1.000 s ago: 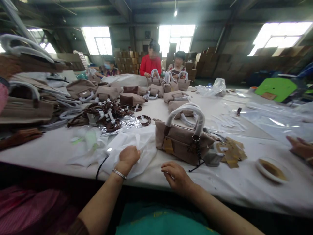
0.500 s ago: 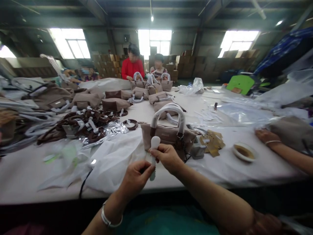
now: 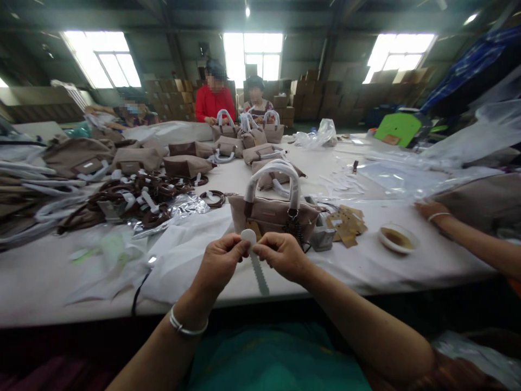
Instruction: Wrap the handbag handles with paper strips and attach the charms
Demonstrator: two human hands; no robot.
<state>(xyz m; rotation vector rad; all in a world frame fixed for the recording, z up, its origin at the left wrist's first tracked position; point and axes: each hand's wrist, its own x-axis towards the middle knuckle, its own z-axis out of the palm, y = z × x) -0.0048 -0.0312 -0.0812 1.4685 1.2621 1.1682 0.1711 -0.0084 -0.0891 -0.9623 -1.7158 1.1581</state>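
Note:
A pale strip (image 3: 259, 274) with a rounded head and notched edges hangs between my two hands, in front of a taupe handbag. My left hand (image 3: 223, 260) pinches the rounded head from the left, a silver bangle on its wrist. From the right, my right hand (image 3: 281, 256) has thumb and finger closed on the same strip, just below the head. Directly behind stands the handbag (image 3: 273, 214), its raised handles wrapped in white. A brown tag (image 3: 255, 228) shows at the bag's front, partly behind my fingers.
Brown straps (image 3: 134, 198) lie heaped at left beside more taupe bags (image 3: 189, 165). A grey box (image 3: 321, 237), brown cards (image 3: 348, 224) and a round dish (image 3: 398, 239) sit at right. Another person's hand (image 3: 431, 210) touches a bag. Two people stand across the table.
My left hand has risen from the strip's lower part to its rounded head. My right hand has shifted slightly down the strip. The strip's lower end now slants to the right.

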